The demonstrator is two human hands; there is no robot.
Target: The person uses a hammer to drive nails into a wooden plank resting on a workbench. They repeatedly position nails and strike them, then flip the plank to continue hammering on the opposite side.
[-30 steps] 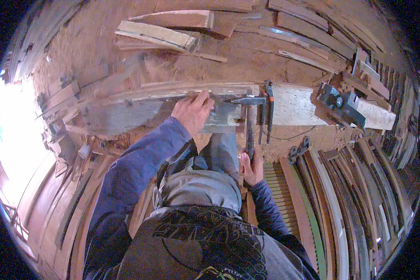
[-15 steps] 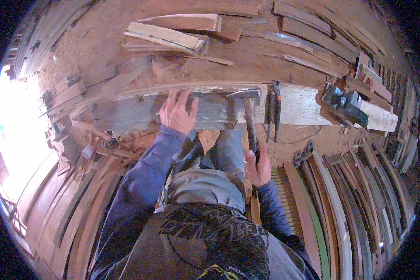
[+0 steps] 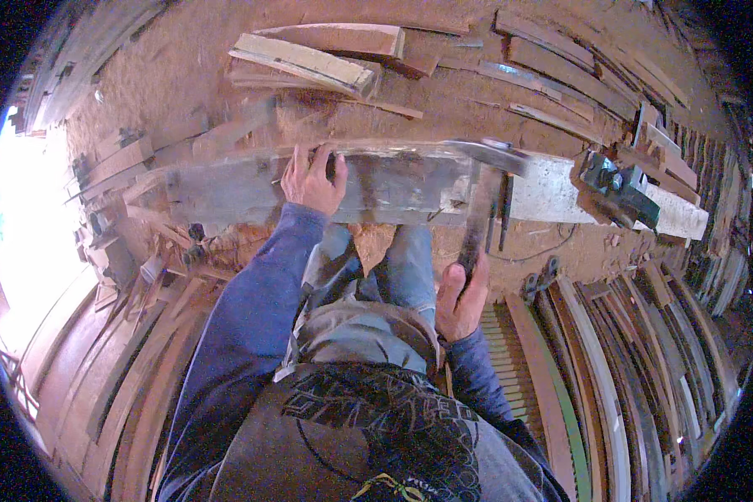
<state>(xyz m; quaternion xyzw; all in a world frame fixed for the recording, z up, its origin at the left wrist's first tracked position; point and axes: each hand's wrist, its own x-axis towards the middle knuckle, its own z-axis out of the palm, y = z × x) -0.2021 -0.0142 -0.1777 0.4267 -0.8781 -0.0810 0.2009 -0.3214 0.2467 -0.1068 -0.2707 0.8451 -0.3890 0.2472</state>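
Sawdust-strewn floor; left hand point(image 3: 312, 178) presses plank point(image 3: 376, 184), right hand point(image 3: 461, 299) grips blurred hammer point(image 3: 481, 201).

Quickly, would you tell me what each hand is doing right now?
Left hand: pressed on the plank, fingers spread.
Right hand: shut on the hammer.

The left arm stretches forward, nearly straight, its hand point(image 3: 312, 178) laid palm down with fingers curled over an edge. The right arm stays bent close to the body — its hand point(image 3: 460, 299) wrapped in a fist, thumb up, apparently gripping tightly.
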